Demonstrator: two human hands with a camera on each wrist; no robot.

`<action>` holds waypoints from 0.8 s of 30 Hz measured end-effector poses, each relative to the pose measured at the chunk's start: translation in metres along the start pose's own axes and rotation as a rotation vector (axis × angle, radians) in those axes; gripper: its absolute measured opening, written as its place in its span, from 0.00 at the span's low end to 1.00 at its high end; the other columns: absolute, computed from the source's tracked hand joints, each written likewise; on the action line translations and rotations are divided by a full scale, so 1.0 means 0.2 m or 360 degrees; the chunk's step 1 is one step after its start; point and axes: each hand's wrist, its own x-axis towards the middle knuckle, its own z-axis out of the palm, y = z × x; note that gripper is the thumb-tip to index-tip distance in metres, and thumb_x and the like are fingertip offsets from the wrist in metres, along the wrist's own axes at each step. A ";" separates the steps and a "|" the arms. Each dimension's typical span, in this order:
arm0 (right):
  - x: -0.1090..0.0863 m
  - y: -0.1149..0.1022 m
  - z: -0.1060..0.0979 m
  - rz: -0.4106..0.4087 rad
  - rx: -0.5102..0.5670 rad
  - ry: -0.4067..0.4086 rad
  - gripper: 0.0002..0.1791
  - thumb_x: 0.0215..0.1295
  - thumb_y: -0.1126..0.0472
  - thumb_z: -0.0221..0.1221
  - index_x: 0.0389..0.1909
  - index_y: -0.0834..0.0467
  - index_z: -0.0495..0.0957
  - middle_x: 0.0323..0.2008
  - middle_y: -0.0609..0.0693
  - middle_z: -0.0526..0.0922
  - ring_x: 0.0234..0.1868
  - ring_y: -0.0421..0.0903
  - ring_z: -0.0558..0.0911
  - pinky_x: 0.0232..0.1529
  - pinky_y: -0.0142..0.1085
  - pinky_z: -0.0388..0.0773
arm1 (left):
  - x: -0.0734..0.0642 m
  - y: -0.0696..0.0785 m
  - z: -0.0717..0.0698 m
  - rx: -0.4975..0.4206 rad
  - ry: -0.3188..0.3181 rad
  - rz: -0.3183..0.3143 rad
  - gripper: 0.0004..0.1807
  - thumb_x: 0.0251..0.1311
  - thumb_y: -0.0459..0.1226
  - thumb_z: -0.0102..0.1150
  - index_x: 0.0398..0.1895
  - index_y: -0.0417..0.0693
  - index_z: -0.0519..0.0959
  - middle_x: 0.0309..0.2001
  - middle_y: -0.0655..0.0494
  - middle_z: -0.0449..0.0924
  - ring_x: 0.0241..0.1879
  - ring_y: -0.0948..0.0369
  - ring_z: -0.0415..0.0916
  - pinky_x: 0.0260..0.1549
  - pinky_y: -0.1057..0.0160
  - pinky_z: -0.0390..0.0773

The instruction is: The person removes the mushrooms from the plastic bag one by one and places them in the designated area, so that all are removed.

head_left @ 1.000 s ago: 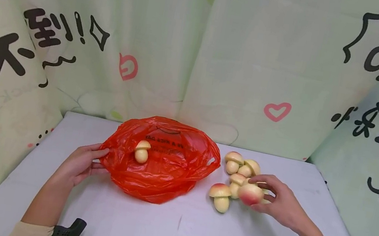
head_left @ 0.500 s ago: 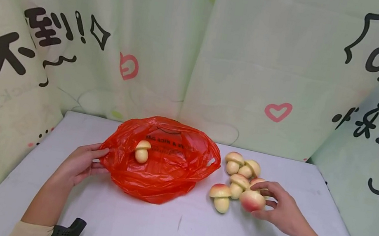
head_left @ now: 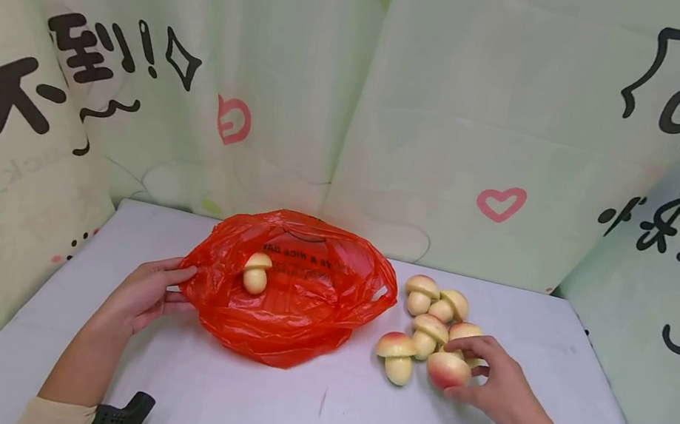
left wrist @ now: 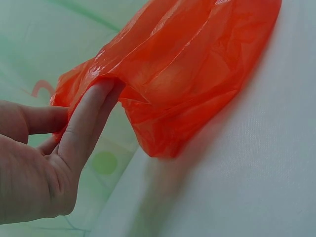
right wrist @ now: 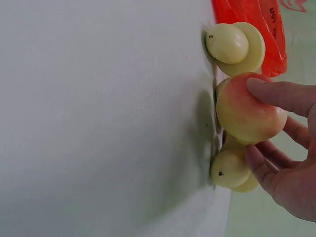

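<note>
A red plastic bag lies with its mouth spread, and one mushroom with a tan cap and pale stem shows inside it. My left hand pinches the left edge of the bag's mouth between thumb and fingers, as the left wrist view also shows. Over to the right, my right hand holds a mushroom by its round, red-blushed cap, thumb on one side and fingers on the other; its stem is hidden. Several more mushrooms lie close by, such as the front one and a back one.
The white table ends at a pale green curtain printed with black lettering and pink shapes. That curtain also closes in the left and right sides. A black strap mount sits on the left wrist.
The right hand and its mushroom have come slightly toward the front of the table, showing more of the mushroom behind. The left hand and the bag stay as they were.
</note>
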 end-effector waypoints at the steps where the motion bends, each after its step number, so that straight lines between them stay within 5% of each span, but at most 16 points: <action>1: 0.00 0.00 0.00 -0.0009 -0.0008 0.0005 0.31 0.46 0.60 0.82 0.54 0.52 0.83 0.53 0.51 0.79 0.47 0.34 0.76 0.45 0.32 0.85 | 0.00 0.00 0.00 -0.0002 0.0001 0.0002 0.34 0.77 0.47 0.55 0.80 0.45 0.62 0.55 0.55 0.81 0.41 0.61 0.89 0.47 0.59 0.89; 24: 0.00 0.00 0.06 -0.0110 -0.0137 0.0112 0.30 0.44 0.66 0.82 0.51 0.55 0.85 0.52 0.52 0.80 0.45 0.43 0.80 0.40 0.32 0.86 | 0.01 0.00 -0.01 0.0016 0.0003 -0.0015 0.34 0.78 0.47 0.54 0.81 0.45 0.61 0.59 0.51 0.79 0.42 0.61 0.89 0.47 0.60 0.88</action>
